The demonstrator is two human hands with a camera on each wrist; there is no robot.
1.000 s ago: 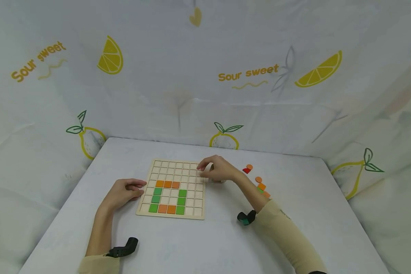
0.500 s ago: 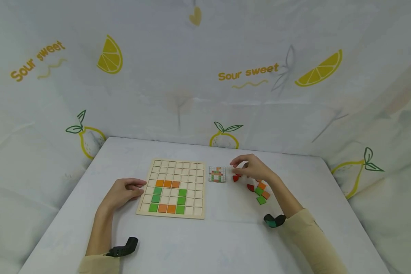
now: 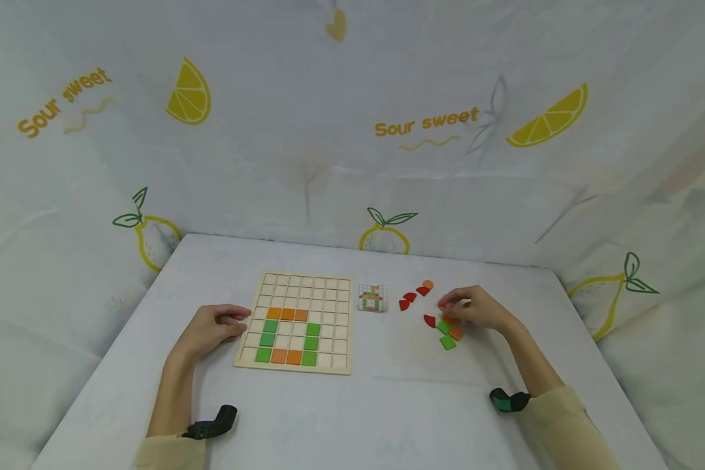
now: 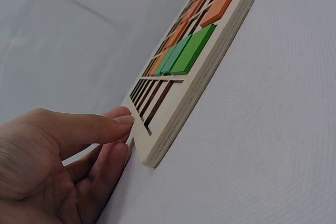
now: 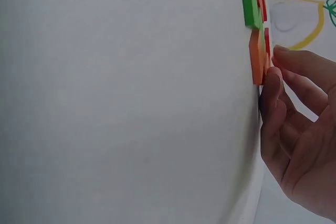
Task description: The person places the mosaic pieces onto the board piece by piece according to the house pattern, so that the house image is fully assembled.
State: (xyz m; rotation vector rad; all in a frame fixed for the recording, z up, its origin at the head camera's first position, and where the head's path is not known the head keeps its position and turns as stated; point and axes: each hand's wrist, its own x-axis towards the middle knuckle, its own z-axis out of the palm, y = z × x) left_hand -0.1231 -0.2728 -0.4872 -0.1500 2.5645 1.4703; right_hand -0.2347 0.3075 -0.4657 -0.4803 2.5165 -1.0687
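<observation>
Beside the wooden grid board (image 3: 331, 320), my left hand (image 3: 214, 333) rests at the left edge, thumb and fingertips touching the rim in the left wrist view. Orange square tiles (image 3: 287, 314) and green square tiles (image 3: 312, 344) sit in the board's cells, forming a ring. My right hand (image 3: 476, 308) is lowered over the loose pieces on the right, its fingertips right at an orange round piece (image 3: 440, 305) that they mostly hide. Just under them lie a green tile (image 3: 448, 342) and an orange tile (image 3: 456, 333). I cannot tell whether the round piece is pinched.
A small printed pattern card (image 3: 373, 298) lies right of the board. Red quarter-round pieces (image 3: 409, 297) and another orange disc (image 3: 428, 284) are scattered between card and right hand. A patterned cloth (image 3: 305, 130) hangs behind the white table (image 3: 352, 418).
My right hand has moved right and nearer, from the board's upper right edge past the card to the loose pieces, uncovering the card and red pieces. The left hand stays put.
</observation>
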